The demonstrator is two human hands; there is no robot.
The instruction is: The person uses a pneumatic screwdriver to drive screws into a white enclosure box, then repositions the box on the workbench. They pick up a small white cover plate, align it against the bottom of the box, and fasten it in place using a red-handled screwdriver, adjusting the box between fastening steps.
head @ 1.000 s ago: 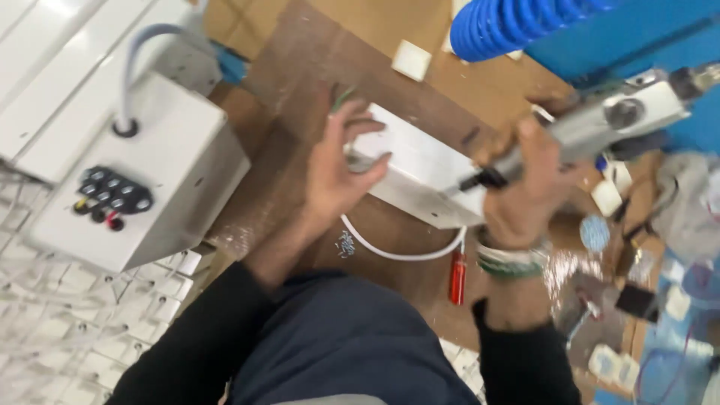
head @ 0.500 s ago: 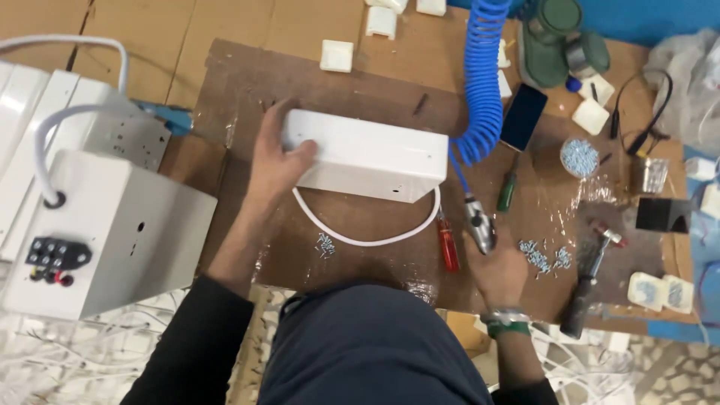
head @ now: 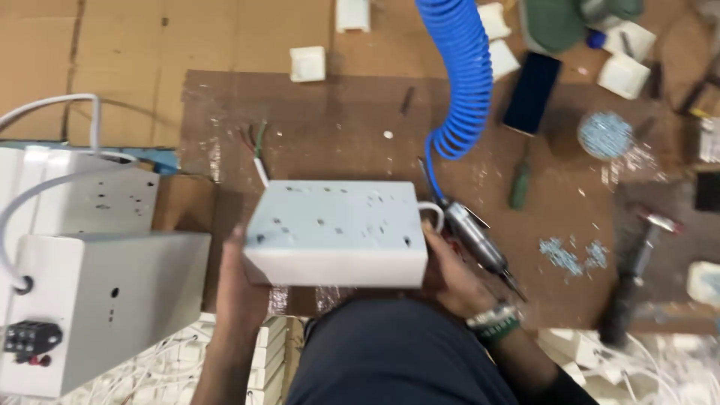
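A white metal box [head: 336, 232] with several small holes in its top face is lifted between both hands, close to my lap. My left hand [head: 238, 289] grips its left end from below. My right hand [head: 450, 274] holds its right end, with a pneumatic screwdriver [head: 480, 244] lying against that hand. A coiled blue air hose [head: 459, 75] runs from the tool up to the top edge. A white cable with loose coloured wires [head: 257, 154] trails from behind the box.
A larger white box with black terminals [head: 97, 307] stands at the left, another white panel [head: 82, 195] behind it. On the brown board lie a green screwdriver [head: 520, 184], screw piles [head: 574, 255], a hammer [head: 634, 274], a dark phone [head: 531, 94] and white plastic parts [head: 308, 64].
Both hands have picked the white box up off the board and brought it toward my lap. My right hand left the screw pile and went to the box's right end.
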